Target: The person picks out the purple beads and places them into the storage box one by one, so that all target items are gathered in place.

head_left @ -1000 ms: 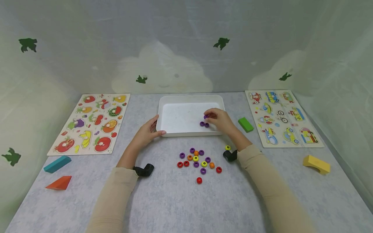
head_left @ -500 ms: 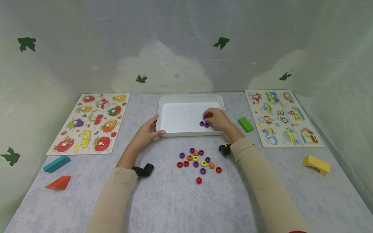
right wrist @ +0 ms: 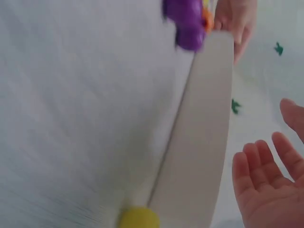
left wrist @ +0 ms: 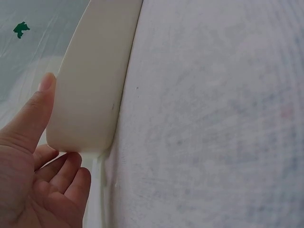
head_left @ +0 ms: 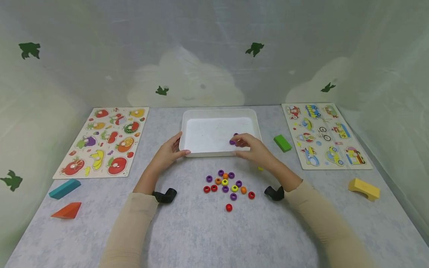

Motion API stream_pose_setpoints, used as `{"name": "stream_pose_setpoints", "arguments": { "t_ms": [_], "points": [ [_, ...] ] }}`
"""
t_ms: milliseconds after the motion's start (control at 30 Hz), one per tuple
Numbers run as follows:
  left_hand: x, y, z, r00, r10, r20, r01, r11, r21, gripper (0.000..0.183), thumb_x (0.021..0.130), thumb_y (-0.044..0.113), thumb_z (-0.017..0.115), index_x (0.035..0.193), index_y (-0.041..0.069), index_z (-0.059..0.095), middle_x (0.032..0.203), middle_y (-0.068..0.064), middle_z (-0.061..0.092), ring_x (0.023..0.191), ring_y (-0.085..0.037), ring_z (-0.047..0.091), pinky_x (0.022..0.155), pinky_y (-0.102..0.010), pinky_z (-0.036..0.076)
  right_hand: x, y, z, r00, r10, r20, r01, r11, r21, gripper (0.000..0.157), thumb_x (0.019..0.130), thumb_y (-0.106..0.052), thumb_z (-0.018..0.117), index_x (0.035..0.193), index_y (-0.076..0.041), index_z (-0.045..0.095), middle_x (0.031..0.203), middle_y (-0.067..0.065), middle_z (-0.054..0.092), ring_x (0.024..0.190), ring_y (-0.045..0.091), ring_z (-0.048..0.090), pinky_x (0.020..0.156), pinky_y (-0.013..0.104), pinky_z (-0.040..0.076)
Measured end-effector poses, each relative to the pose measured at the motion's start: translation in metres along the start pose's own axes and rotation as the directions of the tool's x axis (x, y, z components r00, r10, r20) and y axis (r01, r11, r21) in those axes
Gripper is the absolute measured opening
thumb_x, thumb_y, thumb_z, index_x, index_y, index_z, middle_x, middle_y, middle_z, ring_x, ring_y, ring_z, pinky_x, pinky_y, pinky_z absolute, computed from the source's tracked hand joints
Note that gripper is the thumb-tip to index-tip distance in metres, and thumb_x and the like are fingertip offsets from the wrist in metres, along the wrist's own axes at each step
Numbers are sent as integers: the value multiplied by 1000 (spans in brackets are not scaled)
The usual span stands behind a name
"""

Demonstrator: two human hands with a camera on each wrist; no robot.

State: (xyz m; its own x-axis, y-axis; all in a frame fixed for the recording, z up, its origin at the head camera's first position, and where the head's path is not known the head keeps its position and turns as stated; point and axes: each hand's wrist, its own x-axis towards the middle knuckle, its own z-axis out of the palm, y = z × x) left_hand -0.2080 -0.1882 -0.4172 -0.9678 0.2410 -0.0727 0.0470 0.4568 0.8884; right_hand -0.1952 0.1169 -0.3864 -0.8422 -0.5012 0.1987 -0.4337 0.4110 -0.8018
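Note:
A white tray [head_left: 206, 132] lies at the back middle of the table. My left hand [head_left: 167, 152] grips its front left corner, thumb at the front wall and fingers along the side. Over the front right of the tray, my right hand [head_left: 253, 148] hovers with loose, spread fingers; the right wrist view shows a bare palm. Purple beads [head_left: 232, 142] sit in the tray beneath the right fingertips, partly hidden. In front of the tray lie several loose beads: purple [head_left: 209, 178], red [head_left: 214, 188], orange [head_left: 243, 190] and yellow [head_left: 235, 188].
A fruit puzzle board [head_left: 104, 143] lies left, a vehicle puzzle board [head_left: 325, 136] right. Around them are a green block [head_left: 282, 143], a yellow arch block [head_left: 364, 189], a teal block [head_left: 65, 188] and an orange wedge [head_left: 68, 210]. A yellow bead [head_left: 260, 168] peeks out beside the right forearm.
My right hand has let go of a purple bead in the tray and drawn back towards the tray's front edge, its fingers spreading. The left hand stays at the tray corner.

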Motion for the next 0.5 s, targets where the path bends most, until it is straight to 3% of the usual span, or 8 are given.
{"name": "stream_pose_setpoints", "arguments": {
  "t_ms": [100,167,300,500],
  "points": [
    [4,-8,0,1000,15,-3,-15,1000,20,86,66,36,65,133,13,15,135,-5,17,120,-12,20,96,-26,23,-14,-2,10,997,-29,65,26,999,44,39,73,-14,63,108,-2,49,104,11,50,93,26,47,81,35,40],
    [3,-8,1,1000,22,-6,-22,999,31,87,66,38,64,133,14,15,135,-5,17,120,-12,20,96,-25,23,-19,10,18,992,-37,121,31,998,50,39,74,-16,63,108,-4,49,104,10,51,92,23,48,80,31,42],
    [3,-8,1,1000,26,-9,-26,999,37,87,66,38,64,133,13,15,135,-6,18,119,-12,21,96,-25,23,-28,19,29,976,19,217,-33,998,62,32,75,-15,61,105,-7,53,101,2,53,90,14,50,79,26,42],
    [3,-8,1,1000,27,-10,-26,999,30,87,66,38,64,133,13,15,135,-6,18,120,-12,20,96,-25,23,-34,24,38,966,49,255,-51,999,1,21,76,-14,60,97,-16,59,93,-9,56,85,4,49,75,21,42]
  ]
}}
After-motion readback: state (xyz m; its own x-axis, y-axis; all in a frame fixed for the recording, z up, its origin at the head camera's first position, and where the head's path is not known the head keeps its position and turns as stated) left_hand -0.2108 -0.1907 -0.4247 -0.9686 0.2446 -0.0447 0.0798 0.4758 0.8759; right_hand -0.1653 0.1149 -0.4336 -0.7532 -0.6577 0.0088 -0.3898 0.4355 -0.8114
